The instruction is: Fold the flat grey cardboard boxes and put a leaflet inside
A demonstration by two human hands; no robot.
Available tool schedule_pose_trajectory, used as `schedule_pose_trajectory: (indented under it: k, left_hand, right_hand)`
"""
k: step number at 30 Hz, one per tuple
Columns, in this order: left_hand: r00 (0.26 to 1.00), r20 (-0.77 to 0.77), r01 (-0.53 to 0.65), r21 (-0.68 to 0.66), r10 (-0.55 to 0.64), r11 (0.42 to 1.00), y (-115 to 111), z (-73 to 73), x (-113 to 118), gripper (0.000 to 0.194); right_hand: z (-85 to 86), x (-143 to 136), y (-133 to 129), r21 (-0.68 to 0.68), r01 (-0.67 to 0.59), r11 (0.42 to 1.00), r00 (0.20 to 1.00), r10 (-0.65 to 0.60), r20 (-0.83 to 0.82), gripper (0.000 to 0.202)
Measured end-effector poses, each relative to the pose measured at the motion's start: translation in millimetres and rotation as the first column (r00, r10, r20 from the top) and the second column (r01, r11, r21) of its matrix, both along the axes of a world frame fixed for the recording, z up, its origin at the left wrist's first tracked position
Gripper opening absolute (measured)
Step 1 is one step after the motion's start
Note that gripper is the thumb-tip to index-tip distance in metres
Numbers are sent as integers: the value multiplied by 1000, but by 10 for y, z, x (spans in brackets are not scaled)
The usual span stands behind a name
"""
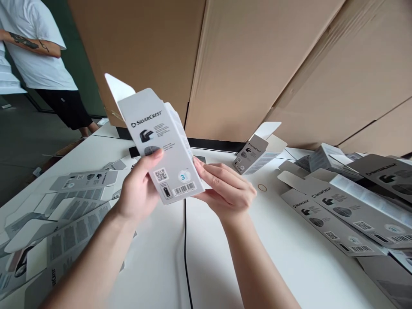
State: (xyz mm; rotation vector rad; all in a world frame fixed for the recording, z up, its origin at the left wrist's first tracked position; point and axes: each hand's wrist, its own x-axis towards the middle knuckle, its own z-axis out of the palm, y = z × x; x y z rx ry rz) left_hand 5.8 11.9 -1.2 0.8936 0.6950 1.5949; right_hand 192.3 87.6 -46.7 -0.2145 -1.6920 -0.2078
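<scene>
A grey and white SilverCrest carton [167, 159] is held tilted above the white table, its top flaps standing up. My left hand [138, 184] grips its lower left side, with the thumb across the printed front. At the lower right edge, my right hand [225, 186] is closed on the carton, fingers pressed together and partly hidden behind it. Product pictures, a QR code and a barcode show on the face toward me. Whether anything is inside cannot be seen.
Flattened cartons [80, 227] lie piled on the left. More cartons [350, 210] are heaped on the right. One erected carton [254, 152] stands at the back, near a rubber band [262, 187]. A black cable [186, 253] crosses the table [219, 266]. Large cardboard boxes [238, 64] rise behind; another person [41, 56] stands back left.
</scene>
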Motion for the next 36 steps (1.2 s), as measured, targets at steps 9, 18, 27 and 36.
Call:
schedule_pose_trajectory:
  k: [9, 18, 27, 36]
  left_hand:
    - [989, -88, 134, 176, -120, 975, 130, -232, -208, 97]
    - [988, -140, -56, 66, 65, 996, 143, -255, -142, 89]
    - [973, -75, -216, 12, 216, 976, 97, -56, -12, 80]
    - [795, -590, -23, 209, 145, 978, 160, -523, 194, 117]
  right_hand:
    - [19, -19, -14, -2, -10, 1000, 996, 11, 84, 52]
    - [18, -91, -140, -94, 126, 988, 989, -117, 96, 20]
    - [-22, -24, -153, -454, 168, 875, 953, -26, 302, 64]
    - [264, 515, -184, -812, -14, 584, 980, 171, 106, 98]
